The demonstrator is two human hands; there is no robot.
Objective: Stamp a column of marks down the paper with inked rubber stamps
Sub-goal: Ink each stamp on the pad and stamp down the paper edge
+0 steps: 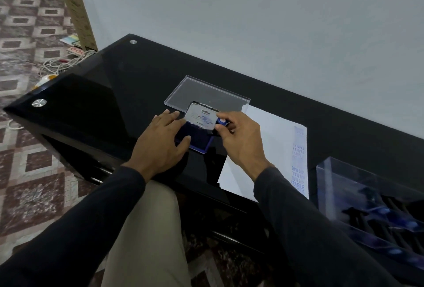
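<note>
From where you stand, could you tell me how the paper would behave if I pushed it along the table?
The paper looks thin and floppy, so it would probably buckle rather than move stiffly. It lies flat on the glossy black table, so it may slide easily. One corner seems to overhang the near edge, so it could slip off.

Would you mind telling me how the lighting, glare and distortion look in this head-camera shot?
Head view: dim, even light; the glossy black table mirrors the pale wall rather than glaring; the wide lens bends the table edges and tilts the scene; the stamp box at right is soft, and the marks on the paper are only partly legible.
</note>
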